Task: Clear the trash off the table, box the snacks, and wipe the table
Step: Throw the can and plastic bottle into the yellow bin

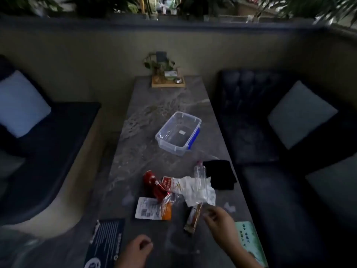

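A clear plastic box (178,132) with blue clips stands open and empty at mid-table. Nearer me lies a heap: a red can (152,183) on its side, a red-and-white snack packet (170,183), crumpled white paper (195,192), a clear empty bottle (201,176), a white-and-orange packet (152,208) and a brown snack bar (193,218). A black cloth (220,174) lies to the right of the heap. My right hand (219,218) hovers just right of the snack bar's top end, fingers slightly apart and blurred. My left hand (136,250) is loosely curled over the near table edge, holding nothing.
The grey marble table (146,117) runs away from me between two dark sofas with pale cushions. A wooden tray (168,85) with a plant stands at its far end. A dark card (105,242) and a green card (249,240) lie at the near corners.
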Available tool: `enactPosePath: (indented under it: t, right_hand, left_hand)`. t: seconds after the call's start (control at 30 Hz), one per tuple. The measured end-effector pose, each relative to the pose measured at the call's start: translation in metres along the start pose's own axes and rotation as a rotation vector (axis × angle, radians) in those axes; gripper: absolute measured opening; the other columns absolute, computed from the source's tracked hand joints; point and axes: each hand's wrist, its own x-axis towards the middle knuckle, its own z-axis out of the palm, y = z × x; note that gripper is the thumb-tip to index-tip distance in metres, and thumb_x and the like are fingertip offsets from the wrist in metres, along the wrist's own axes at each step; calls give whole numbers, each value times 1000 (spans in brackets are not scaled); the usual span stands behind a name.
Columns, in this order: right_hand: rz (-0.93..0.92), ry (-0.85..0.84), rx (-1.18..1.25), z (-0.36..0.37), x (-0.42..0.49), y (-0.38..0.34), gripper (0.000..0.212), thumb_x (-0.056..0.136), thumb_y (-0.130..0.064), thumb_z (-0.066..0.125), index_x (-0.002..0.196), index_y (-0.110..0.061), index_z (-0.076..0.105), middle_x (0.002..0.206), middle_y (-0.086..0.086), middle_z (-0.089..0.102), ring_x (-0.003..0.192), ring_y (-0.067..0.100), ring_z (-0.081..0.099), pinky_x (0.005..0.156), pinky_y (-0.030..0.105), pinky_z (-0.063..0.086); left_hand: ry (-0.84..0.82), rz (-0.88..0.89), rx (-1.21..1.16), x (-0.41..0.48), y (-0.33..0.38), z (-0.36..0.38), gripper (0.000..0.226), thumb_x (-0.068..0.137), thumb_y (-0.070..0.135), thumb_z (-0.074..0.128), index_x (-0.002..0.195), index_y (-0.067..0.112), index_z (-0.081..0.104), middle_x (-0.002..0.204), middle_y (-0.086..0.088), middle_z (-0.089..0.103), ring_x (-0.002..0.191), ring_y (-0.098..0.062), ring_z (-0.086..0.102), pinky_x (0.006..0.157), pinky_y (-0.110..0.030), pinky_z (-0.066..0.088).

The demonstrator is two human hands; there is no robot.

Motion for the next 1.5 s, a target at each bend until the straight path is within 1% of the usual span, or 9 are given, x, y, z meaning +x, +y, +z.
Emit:
enactPosePath:
  t: [0.17,0.33,0.47,0.7,0.87,1.03,1.13,1.4,1.5]
  right_hand:
    - [157,47,-60,-3,48,-23,54,90,-47,68,131,-14,58,121,5,65,103,18,65,81,33,52]
    - [194,15,-167,2,87,-37,76,85,-62,65,136,-9,48,131,12,53,118,30,55,95,44,51]
    - [248,-29,-236,10,105,-37,88,78,-71,65,136,-9,46,132,12,52,120,30,54,95,43,52]
    - [337,-101,-214,21,115,-32,68,81,-62,65,121,-8,53,118,12,60,103,28,62,87,43,55]
    - [312,-57,-141,16,112,-29,49,80,-53,68,105,-11,60,101,7,66,89,25,66,80,43,57]
    - [279,8,-48,7,102,-21,23,77,-43,68,78,-23,56,80,1,64,65,15,60,55,30,44]
    - [258,51,5,1,94,-19,24,75,-40,69,68,-28,49,69,-6,56,52,5,49,46,24,32]
    - [214,113,30,-19,73,-9,29,67,-42,64,62,-26,41,60,-7,46,47,6,40,45,27,26]
    - [205,123,13,-24,55,-8,28,65,-46,64,59,-28,43,55,-8,48,45,4,48,42,24,25]
  left_hand:
    - [181,-72,-219,40,50,-5,6,90,28,65,90,22,63,88,-7,69,81,-25,65,78,-41,55]
    - [342,-180,-273,87,93,-13,62,83,51,69,126,10,52,115,-12,65,89,-24,61,77,-40,50]
    - [400,-298,-300,108,115,-11,93,70,59,77,136,5,42,126,-18,61,104,-36,63,81,-44,48]
    - [403,-440,-252,119,137,-1,93,70,51,82,137,3,39,123,-21,61,100,-38,65,54,-34,41]
    - [356,-421,-339,127,133,2,78,74,37,80,135,5,45,121,-21,64,97,-38,66,76,-46,56]
    - [427,-337,-338,115,133,-6,69,73,37,80,126,10,47,97,-10,63,70,-25,61,52,-34,47]
    - [400,-258,-336,107,133,-8,68,73,36,81,127,17,45,103,-7,62,81,-26,65,67,-43,56]
    - [369,37,-199,66,138,7,61,72,39,80,124,27,51,112,3,62,97,-19,60,84,-44,53]
    - [298,94,-142,52,137,17,62,71,42,79,126,29,53,117,2,61,103,-21,61,90,-48,52]
